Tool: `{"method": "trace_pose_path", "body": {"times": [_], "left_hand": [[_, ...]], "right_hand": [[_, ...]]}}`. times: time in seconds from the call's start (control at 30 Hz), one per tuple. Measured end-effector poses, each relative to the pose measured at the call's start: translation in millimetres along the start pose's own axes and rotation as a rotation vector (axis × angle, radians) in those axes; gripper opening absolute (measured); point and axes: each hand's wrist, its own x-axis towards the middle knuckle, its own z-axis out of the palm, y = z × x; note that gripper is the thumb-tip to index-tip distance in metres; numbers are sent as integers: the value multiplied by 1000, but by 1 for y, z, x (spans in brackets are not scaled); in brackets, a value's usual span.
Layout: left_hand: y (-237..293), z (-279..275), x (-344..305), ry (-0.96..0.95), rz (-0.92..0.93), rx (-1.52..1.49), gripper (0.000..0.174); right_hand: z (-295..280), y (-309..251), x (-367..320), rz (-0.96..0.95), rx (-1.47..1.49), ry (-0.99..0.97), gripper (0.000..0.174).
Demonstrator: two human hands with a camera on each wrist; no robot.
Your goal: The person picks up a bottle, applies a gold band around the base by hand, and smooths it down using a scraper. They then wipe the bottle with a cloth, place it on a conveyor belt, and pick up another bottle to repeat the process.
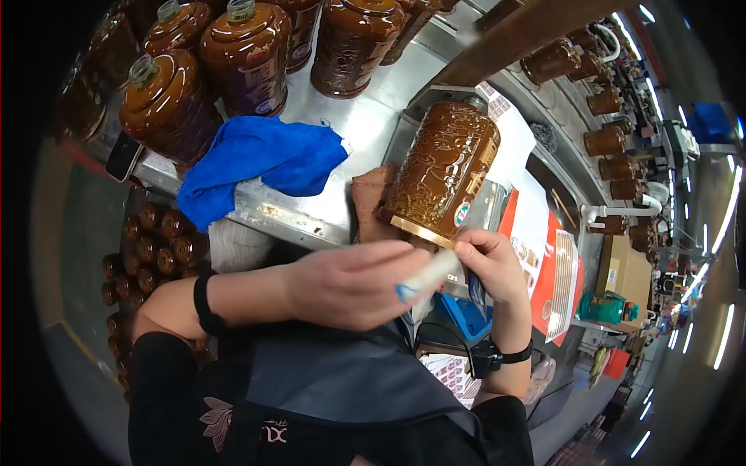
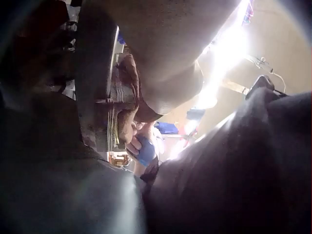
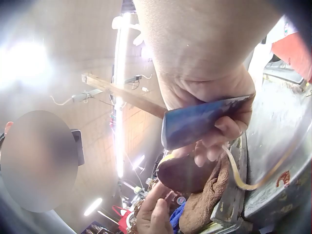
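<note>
A glossy brown embossed jar (image 1: 443,167) lies tilted in front of me, its gold-banded base towards my hands. My left hand (image 1: 350,283), blurred, holds a whitish thing with a blue end (image 1: 431,276) near that base; its kind does not show. At the base's other side my right hand (image 1: 493,264) has its thumb and forefinger by the gold band. The right wrist view shows this hand gripping a flat blue piece (image 3: 200,122), with a thin yellowish strip (image 3: 239,180) hanging below. A brown cloth (image 1: 373,194) lies under the jar. The left wrist view is mostly dark.
A crumpled blue cloth (image 1: 260,163) lies on the metal table (image 1: 350,124). Several brown jars (image 1: 245,54) stand behind it. Red and white printed sheets (image 1: 548,268) lie to the right. A blue tray (image 1: 465,314) sits below my right hand.
</note>
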Motion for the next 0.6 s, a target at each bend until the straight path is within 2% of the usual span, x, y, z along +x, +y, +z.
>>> {"method": "trace_pose_path", "body": {"times": [0.03,0.1,0.2,0.27,0.6], "left_hand": [[3,3,5,-68,98,106,28],[3,9,12,-72,123,131,30],[5,11,14,-106,100,195,29],[8,13,9,-43,8,223,28],[3,-2,-2,-66,-105,250,30]], "right_hand": [[-1,4,0,3,0,-7,19],[-5,11,1,-27,-11,23,19],[-3,4,0,7,-14,-1,19],[-2,1,1,18,-8,-1,19],[-3,1,1,57,48,0,17]]}}
